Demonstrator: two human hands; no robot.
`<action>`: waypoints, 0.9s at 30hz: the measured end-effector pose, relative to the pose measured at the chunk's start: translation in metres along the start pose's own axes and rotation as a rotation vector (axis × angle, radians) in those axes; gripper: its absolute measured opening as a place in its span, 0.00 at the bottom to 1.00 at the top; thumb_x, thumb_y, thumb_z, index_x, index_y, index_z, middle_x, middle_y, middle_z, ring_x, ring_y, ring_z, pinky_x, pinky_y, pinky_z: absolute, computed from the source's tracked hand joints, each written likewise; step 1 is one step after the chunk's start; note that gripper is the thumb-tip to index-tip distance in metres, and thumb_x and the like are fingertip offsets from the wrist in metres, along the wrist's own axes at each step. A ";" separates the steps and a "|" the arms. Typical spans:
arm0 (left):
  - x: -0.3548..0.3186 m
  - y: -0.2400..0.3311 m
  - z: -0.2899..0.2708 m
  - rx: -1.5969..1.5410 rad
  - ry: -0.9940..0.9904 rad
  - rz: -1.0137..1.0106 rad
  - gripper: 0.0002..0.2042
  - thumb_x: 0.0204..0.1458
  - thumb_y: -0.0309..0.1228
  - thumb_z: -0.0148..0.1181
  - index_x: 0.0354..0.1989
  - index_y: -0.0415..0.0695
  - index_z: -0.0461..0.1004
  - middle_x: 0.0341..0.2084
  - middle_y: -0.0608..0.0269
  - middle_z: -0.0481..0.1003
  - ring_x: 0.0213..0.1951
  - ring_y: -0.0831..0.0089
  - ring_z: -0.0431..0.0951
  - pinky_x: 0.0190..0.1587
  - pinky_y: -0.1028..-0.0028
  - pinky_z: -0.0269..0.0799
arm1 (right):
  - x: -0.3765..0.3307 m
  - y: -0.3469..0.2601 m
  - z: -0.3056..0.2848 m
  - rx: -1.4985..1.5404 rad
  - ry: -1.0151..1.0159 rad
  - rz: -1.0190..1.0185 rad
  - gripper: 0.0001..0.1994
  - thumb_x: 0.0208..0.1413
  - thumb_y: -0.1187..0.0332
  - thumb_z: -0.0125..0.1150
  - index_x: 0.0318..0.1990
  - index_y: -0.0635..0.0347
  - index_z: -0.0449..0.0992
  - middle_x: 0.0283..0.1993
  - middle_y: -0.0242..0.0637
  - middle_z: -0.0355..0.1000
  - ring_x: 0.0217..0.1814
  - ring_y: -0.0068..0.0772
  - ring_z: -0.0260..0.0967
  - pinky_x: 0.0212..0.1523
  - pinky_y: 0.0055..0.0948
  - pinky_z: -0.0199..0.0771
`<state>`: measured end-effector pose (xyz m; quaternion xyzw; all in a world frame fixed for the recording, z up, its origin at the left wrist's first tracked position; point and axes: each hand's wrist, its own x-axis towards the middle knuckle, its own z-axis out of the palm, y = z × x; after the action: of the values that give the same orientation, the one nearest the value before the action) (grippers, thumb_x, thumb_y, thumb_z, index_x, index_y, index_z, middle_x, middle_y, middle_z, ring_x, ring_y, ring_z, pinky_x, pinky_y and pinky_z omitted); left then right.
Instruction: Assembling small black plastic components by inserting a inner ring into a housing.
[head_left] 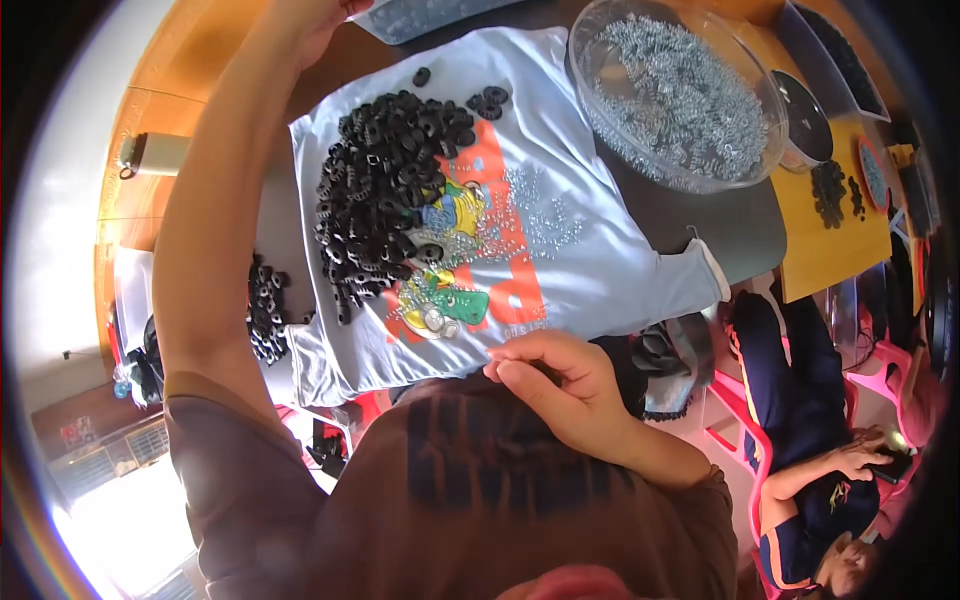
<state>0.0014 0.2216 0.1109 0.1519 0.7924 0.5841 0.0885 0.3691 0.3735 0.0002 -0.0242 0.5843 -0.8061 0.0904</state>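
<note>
My left arm reaches far forward, and my left hand (320, 28) is at the top edge beside a translucent plastic bin (435, 18); its fingers are mostly cut off. My right hand (560, 385) is curled close to my chest at the near edge of a white printed T-shirt (620, 270). Thumb and forefinger come together there; anything between them is too small to make out. A heap of small black ring-shaped plastic parts (385, 170) lies on the shirt's left half. Tiny shiny metal springs (545, 215) are scattered over the print to its right.
A round clear bowl (775, 165) full of springs (680, 95) stands at the far right. Beyond it are a yellow sheet (800, 240) and a bin of dark parts (845, 60). More black parts (268, 310) lie left of the shirt. Another person (800, 390) sits on a pink chair (735, 405).
</note>
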 end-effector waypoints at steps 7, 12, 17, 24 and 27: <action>-0.113 -0.044 0.052 0.721 -0.217 0.467 0.13 0.55 0.31 0.60 0.46 0.40 0.77 0.33 0.64 0.76 0.33 0.74 0.76 0.37 0.75 0.72 | 0.009 0.002 -0.004 -0.072 -0.042 -0.027 0.07 0.62 0.75 0.56 0.44 0.68 0.76 0.38 0.38 0.77 0.38 0.23 0.76 0.40 0.22 0.74; -0.104 -0.054 0.067 0.908 -0.242 0.699 0.11 0.53 0.29 0.60 0.44 0.40 0.77 0.36 0.56 0.75 0.34 0.64 0.77 0.37 0.71 0.73 | 0.010 0.005 -0.001 -0.084 -0.004 -0.006 0.06 0.61 0.76 0.57 0.42 0.67 0.77 0.36 0.38 0.77 0.35 0.23 0.74 0.36 0.22 0.73; -0.088 -0.065 0.070 0.760 -0.278 0.397 0.11 0.54 0.30 0.58 0.43 0.39 0.77 0.34 0.54 0.77 0.36 0.56 0.77 0.42 0.65 0.73 | 0.008 0.010 0.007 -0.127 0.102 -0.060 0.06 0.58 0.75 0.59 0.41 0.65 0.78 0.33 0.38 0.76 0.31 0.24 0.72 0.34 0.24 0.70; -0.086 -0.065 0.055 0.894 -0.237 0.578 0.10 0.56 0.29 0.56 0.43 0.39 0.77 0.36 0.56 0.79 0.39 0.63 0.78 0.44 0.71 0.72 | 0.009 0.008 0.006 -0.225 0.049 -0.017 0.07 0.62 0.75 0.56 0.44 0.68 0.77 0.36 0.36 0.77 0.35 0.20 0.74 0.35 0.19 0.72; -0.086 -0.063 0.062 1.016 -0.228 0.778 0.10 0.55 0.34 0.56 0.39 0.41 0.76 0.26 0.56 0.75 0.33 0.59 0.77 0.38 0.64 0.73 | 0.009 0.008 0.009 -0.259 0.060 -0.007 0.07 0.62 0.75 0.56 0.44 0.68 0.77 0.35 0.36 0.76 0.35 0.20 0.74 0.35 0.19 0.72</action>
<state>0.0934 0.2303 0.0290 0.5119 0.8426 0.1064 -0.1290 0.3623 0.3616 -0.0051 -0.0137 0.6857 -0.7247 0.0661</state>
